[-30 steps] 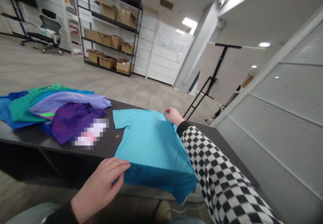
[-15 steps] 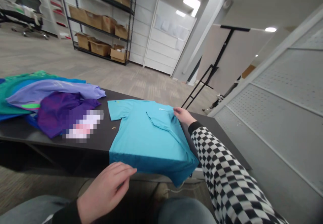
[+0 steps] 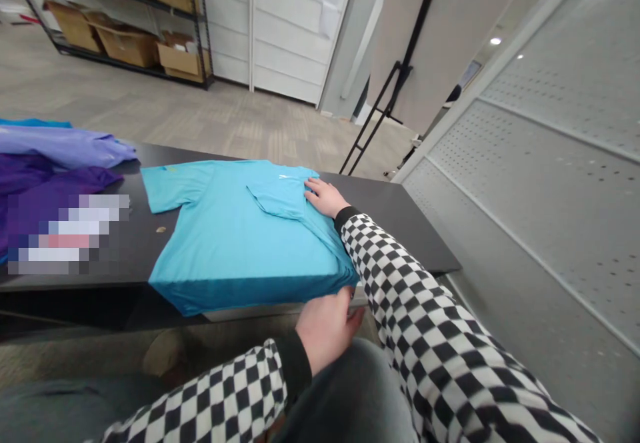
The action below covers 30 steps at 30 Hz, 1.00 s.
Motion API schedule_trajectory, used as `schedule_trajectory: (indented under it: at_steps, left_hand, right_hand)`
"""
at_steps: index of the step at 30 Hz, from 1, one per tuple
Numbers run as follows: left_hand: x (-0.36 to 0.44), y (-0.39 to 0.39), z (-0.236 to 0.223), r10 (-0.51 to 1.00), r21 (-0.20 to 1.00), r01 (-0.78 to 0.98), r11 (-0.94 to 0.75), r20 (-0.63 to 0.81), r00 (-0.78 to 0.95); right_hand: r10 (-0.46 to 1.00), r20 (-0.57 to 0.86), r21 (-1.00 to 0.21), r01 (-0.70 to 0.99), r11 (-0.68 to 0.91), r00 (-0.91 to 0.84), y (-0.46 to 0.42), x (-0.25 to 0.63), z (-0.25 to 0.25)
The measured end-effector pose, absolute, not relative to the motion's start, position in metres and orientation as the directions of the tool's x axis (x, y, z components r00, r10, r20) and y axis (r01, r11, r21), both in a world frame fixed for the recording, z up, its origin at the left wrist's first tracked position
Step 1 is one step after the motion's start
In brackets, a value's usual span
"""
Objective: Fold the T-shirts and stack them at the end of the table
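A tall grey perforated metal panel (image 3: 545,183) stands past the right end of the long, flat black table (image 3: 390,210). Beyond the table's far side, to the left, is a black metal shelving rack (image 3: 197,30) holding brown cardboard boxes (image 3: 125,43); to the right there, a pale flat board (image 3: 460,23) leans on a black stand. The turquoise short-sleeved fabric shirt (image 3: 240,236) lies on the middle of the table, its hem hanging over the near edge and its right-hand sleeve (image 3: 273,200) turned inward across the body. A lilac garment (image 3: 65,144) and a dark purple garment (image 3: 40,186) are heaped at the table's left. The right hand (image 3: 327,198) rests on the shirt toward the table's far edge, fingers slightly spread. The left hand (image 3: 327,326) is at the hem's right corner by the near edge, fingers curled; whether it grips cloth I cannot tell. A small tan object (image 3: 161,229) sits on the table, left of the shirt.
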<state>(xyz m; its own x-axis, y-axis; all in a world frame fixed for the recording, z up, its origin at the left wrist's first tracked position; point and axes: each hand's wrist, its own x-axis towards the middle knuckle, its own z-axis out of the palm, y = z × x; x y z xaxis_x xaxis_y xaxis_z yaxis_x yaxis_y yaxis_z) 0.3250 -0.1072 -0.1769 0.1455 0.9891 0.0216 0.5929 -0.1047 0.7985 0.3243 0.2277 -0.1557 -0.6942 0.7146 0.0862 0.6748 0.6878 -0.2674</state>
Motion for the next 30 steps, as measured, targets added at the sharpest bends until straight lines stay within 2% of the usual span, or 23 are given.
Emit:
schedule_trajectory:
  at_steps: [3, 6, 10, 15, 18, 20, 22, 24, 27, 30]
  left_hand:
    - [0.336, -0.09, -0.181, 0.996, 0.679, 0.732, -0.047, -0.019, 0.082]
    - [0.339, -0.076, -0.187, 0.995, 0.624, 0.781, 0.004, -0.084, 0.062]
    - [0.34, -0.063, -0.195, 0.994, 0.625, 0.781, 0.009, -0.09, 0.06]
    - [0.336, -0.064, -0.206, 0.998, 0.694, 0.719, -0.047, 0.009, 0.056]
    - [0.327, -0.078, -0.208, 0.984, 0.806, 0.564, -0.176, 0.159, 0.079]
    - [0.318, -0.092, -0.209, 0.959, 0.876, 0.393, -0.28, 0.273, 0.075]
    - [0.309, -0.106, -0.213, 0.952, 0.937, 0.171, -0.304, 0.303, 0.032]
    - [0.301, -0.119, -0.22, 0.981, 0.977, -0.081, -0.196, 0.195, -0.025]
    - [0.295, -0.126, -0.231, 0.998, 0.925, -0.38, 0.011, -0.035, -0.056]
    - [0.296, -0.119, -0.23, 0.996, 0.904, -0.422, 0.07, -0.089, -0.026]
  right_hand:
    - [0.718, 0.102, -0.262, 0.678, 0.687, -0.688, 0.228, 0.324, -0.158]
    - [0.718, 0.11, -0.265, 0.675, 0.688, -0.688, 0.229, 0.323, -0.159]
    - [0.714, 0.127, -0.273, 0.668, 0.693, -0.689, 0.229, 0.323, -0.159]
    - [0.718, 0.136, -0.275, 0.671, 0.689, -0.682, 0.228, 0.323, -0.159]
    - [0.717, 0.144, -0.276, 0.668, 0.691, -0.682, 0.228, 0.323, -0.159]
    - [0.715, 0.148, -0.272, 0.667, 0.694, -0.683, 0.228, 0.323, -0.159]
    - [0.715, 0.146, -0.272, 0.667, 0.694, -0.684, 0.228, 0.324, -0.159]
    - [0.715, 0.141, -0.275, 0.667, 0.692, -0.684, 0.229, 0.324, -0.158]
    - [0.718, 0.142, -0.279, 0.669, 0.689, -0.681, 0.229, 0.323, -0.158]
    - [0.724, 0.138, -0.283, 0.674, 0.683, -0.676, 0.229, 0.323, -0.158]
